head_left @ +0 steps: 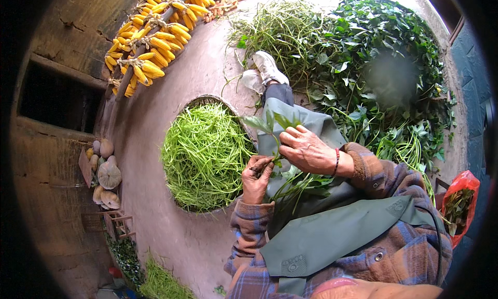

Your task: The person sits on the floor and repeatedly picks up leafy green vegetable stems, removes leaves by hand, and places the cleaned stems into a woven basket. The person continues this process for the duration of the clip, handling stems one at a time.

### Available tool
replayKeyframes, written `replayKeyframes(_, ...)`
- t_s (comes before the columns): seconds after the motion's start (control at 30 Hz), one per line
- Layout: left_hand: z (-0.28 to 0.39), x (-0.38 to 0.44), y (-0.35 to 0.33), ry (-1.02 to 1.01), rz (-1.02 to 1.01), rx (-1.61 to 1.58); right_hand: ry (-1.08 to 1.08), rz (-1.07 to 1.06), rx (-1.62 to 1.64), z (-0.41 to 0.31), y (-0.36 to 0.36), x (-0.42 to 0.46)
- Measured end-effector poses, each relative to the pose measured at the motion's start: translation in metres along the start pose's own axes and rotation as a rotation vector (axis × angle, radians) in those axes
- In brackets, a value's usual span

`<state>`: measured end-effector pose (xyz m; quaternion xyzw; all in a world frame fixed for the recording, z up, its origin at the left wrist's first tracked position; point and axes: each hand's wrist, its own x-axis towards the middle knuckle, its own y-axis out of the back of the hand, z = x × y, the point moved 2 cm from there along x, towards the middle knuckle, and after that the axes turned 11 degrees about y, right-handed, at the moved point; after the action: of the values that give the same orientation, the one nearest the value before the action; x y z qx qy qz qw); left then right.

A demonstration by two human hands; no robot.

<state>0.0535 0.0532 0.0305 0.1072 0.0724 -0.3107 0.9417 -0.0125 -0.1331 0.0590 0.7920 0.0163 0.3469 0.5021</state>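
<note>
My left hand (256,179) has its fingertips closed on the lower end of a leafy green vine stem (276,145). Just above and to the right, my right hand (305,150), with a red bead bracelet at the wrist, pinches the same stem near its leaves. More cut leafy stems (301,186) lie on the grey-green apron (330,229) over my lap. Beside my left hand stands a round woven basket (204,100), heaped with bare green stems (206,155).
A large pile of leafy vines (373,53) lies beyond and right of my shoes (268,67). Corn cobs (155,53) hang at upper left. Pumpkins (109,175) and a small wooden chair (118,225) stand by the left wall. A red plastic bag (461,205) holds leaves at right.
</note>
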Motion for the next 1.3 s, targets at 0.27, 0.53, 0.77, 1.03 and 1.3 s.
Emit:
replayKeyframes(0.27,-0.026,-0.004,0.003,0.092,0.128,-0.277,-0.531,0.542,0.116,0.080,0.039,-0.033)
replayKeyframes(0.53,-0.027,0.001,-0.003,0.223,0.052,-0.422,-0.098,0.276,0.032,0.015,0.013,-0.011)
replayKeyframes(0.77,-0.019,-0.003,-0.013,0.172,0.102,-0.354,-0.031,0.173,-0.073,-0.006,-0.013,-0.007)
replayKeyframes(1.03,-0.028,-0.004,-0.033,0.082,0.259,-0.173,-0.273,0.084,-0.142,-0.013,-0.030,-0.008)
replayKeyframes(1.3,-0.020,-0.011,-0.022,-0.033,0.324,-0.041,-0.799,0.500,0.105,0.095,-0.010,-0.049)
